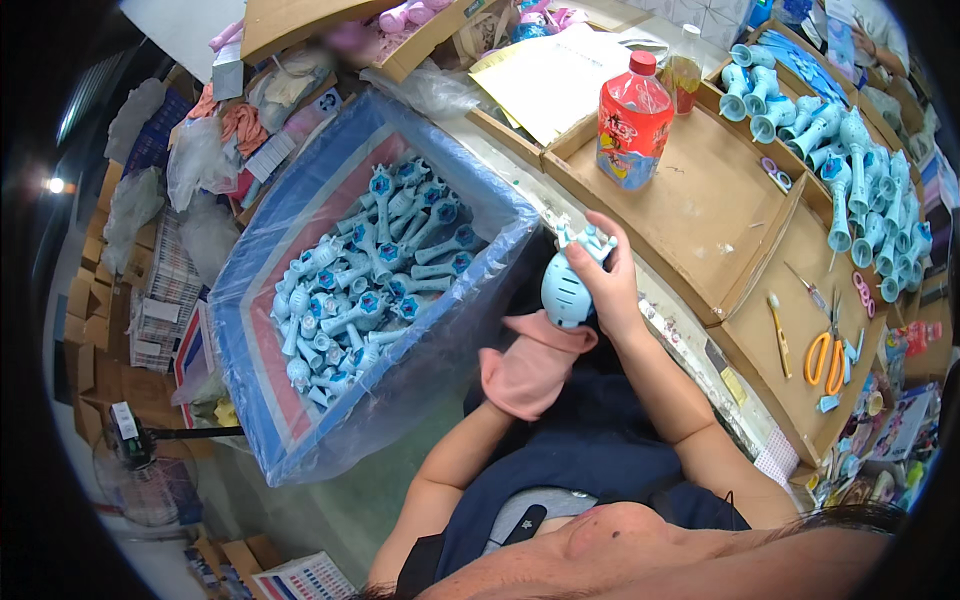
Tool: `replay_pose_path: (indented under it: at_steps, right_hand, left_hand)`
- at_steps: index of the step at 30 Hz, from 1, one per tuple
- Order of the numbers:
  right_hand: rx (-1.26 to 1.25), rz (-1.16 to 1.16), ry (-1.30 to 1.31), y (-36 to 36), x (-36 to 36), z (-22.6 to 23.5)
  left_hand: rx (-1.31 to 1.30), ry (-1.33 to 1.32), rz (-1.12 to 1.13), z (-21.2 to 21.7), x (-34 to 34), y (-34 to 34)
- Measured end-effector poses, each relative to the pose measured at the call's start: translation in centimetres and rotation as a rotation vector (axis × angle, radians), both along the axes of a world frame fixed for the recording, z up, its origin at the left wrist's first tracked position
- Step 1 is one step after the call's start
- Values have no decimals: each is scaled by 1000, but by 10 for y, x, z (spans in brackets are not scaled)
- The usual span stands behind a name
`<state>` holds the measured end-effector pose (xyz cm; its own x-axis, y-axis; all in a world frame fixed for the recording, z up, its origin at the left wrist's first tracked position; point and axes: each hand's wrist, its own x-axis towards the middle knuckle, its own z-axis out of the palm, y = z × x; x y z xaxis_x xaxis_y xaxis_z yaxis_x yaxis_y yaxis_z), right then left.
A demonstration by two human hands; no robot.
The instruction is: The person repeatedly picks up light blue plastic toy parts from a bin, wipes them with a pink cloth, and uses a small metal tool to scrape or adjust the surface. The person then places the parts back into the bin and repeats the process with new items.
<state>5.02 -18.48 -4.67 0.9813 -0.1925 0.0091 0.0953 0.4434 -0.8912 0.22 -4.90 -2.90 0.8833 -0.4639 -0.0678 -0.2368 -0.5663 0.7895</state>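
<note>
My right hand (612, 280) grips a light blue plastic toy wand (565, 292) by its crown-shaped end, thumb and fingers closed round it. Dark slits run across its rounded body. Over my left hand lies a pink cloth (535, 365), bunched against the wand's lower end. The cloth hides the fingers of that hand and the wand's lower part. To the left stands a large bin (280, 445) lined with clear plastic, with blue and red stripes. Inside it lie many similar light blue wands (350, 270), several with dark blue flower shapes on their ends.
On the right, a bench carries cardboard trays (700, 215). A red-labelled bottle (635, 120), orange-handled scissors (826, 355) and a yellow brush (779, 335) stand or lie there. More blue wands (865, 165) are heaped beyond. A fan (145, 470) is at lower left.
</note>
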Motion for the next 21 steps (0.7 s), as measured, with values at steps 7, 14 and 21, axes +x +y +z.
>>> replay_pose_path:
  at_steps: [7, 14, 21]
  right_hand:
    - [261, 173, -35, -30, 19, 6]
    - [549, 397, -166, -22, 24, -9]
    - [2, 504, -266, -19, -22, -8]
  left_hand:
    - [-139, 271, -345, -7, -28, 13]
    - [-967, 1181, 15, -26, -40, 31]
    - [-514, 430, -129, -74, -13, 23]
